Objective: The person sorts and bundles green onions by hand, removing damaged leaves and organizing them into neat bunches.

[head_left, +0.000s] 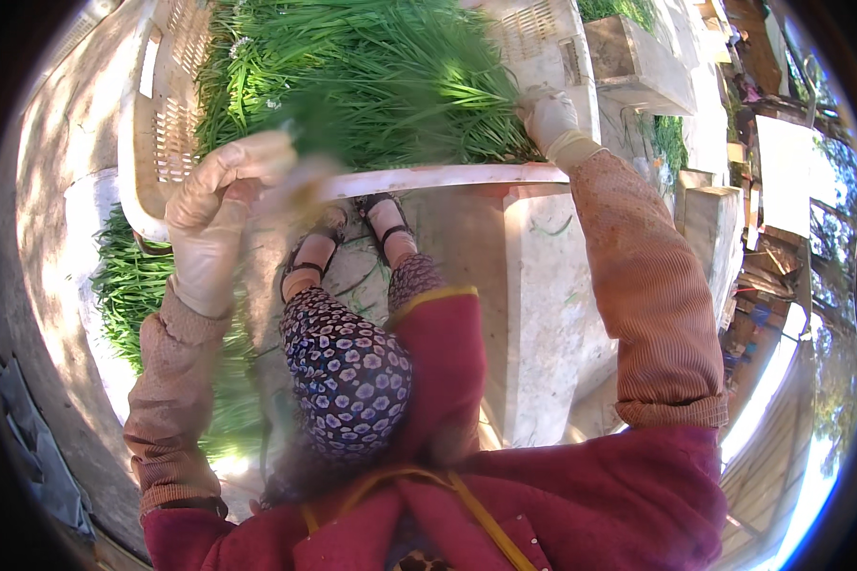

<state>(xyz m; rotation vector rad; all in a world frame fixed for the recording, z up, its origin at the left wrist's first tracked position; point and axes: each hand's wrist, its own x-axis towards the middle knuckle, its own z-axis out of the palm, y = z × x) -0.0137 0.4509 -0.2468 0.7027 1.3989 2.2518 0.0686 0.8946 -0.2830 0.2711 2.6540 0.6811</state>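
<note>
A white plastic crate (352,183) with slotted sides stands in front of me, heaped with long, thin green chives (371,86), a few white flowers among them. My left hand (221,214), in a pale thin glove, is raised over the crate's near left edge with fingers and thumb pinched together. Something blurred by motion shows at its fingertips; I cannot make it out. My right hand (550,119), gloved too, is inside the crate at the right end of the heap. Its fingers are closed around the gathered ends of some chives.
More chives (131,285) lie on a pale sheet at the left, below the crate. A pale block (552,314) stands beneath the crate's right part. Further blocks (643,71) stand beyond it at the right. My legs and sandalled feet (319,247) are below the near rim.
</note>
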